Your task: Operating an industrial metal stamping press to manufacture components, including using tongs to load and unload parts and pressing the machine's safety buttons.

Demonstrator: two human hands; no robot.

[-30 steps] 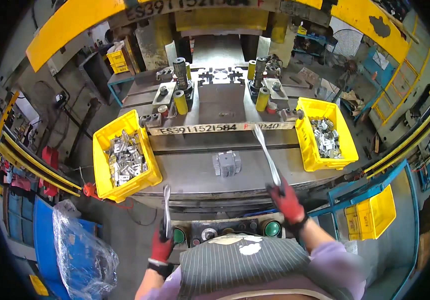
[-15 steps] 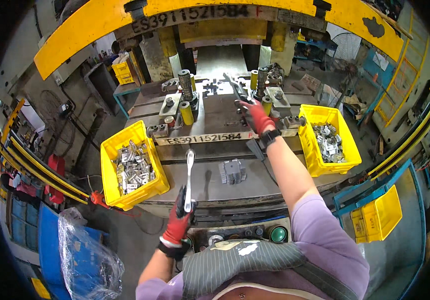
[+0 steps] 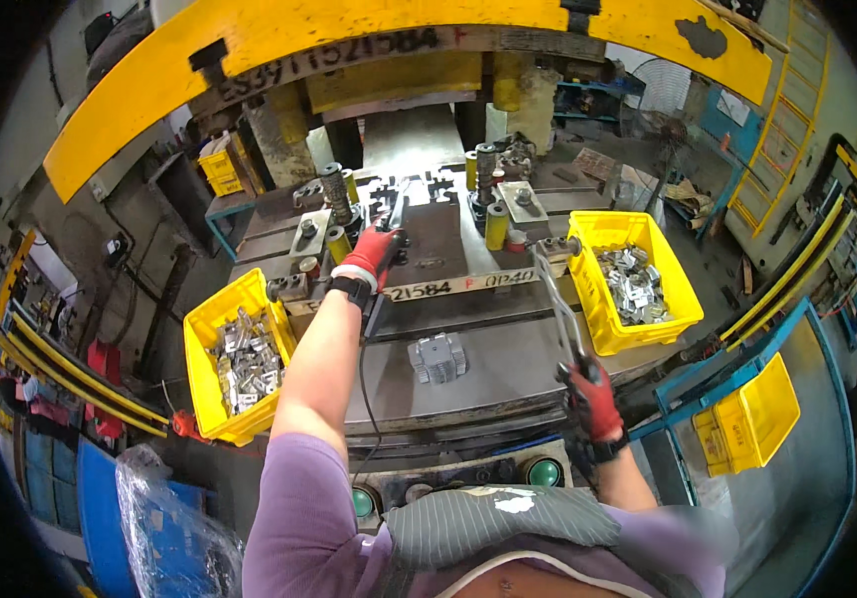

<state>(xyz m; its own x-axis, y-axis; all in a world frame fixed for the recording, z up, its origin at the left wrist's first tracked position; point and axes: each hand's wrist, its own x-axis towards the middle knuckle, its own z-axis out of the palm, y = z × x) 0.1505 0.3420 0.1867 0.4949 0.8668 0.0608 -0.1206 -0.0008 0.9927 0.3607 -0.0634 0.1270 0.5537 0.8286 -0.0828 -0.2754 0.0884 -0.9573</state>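
My left hand (image 3: 377, 253), in a red and black glove, reaches forward over the die block (image 3: 432, 239). Its fingers are closed round a slim silver hand tool (image 3: 399, 207) whose far end lies at the bright cut-out area of the die. My right hand (image 3: 591, 401), gloved alike, is drawn back at the front right of the press table. It grips long metal tongs (image 3: 560, 304), two thin arms pointing up and away, beside the right yellow bin (image 3: 686, 317). Whether either tool holds a part is too small to tell. A stack of grey metal pieces (image 3: 438, 359) sits between the arms.
A yellow bin (image 3: 211, 401) of metal parts stands at the left. Guide posts (image 3: 335, 191) rise around the die, beneath a yellow press beam (image 3: 389, 35). A dark cord (image 3: 367, 384) hangs by my left forearm. Green buttons (image 3: 545, 471) line the near panel.
My right hand has come back from the die with the tongs, toward the right bin. My left hand has moved forward from near my body to the die with its tool. The view shifted slightly.
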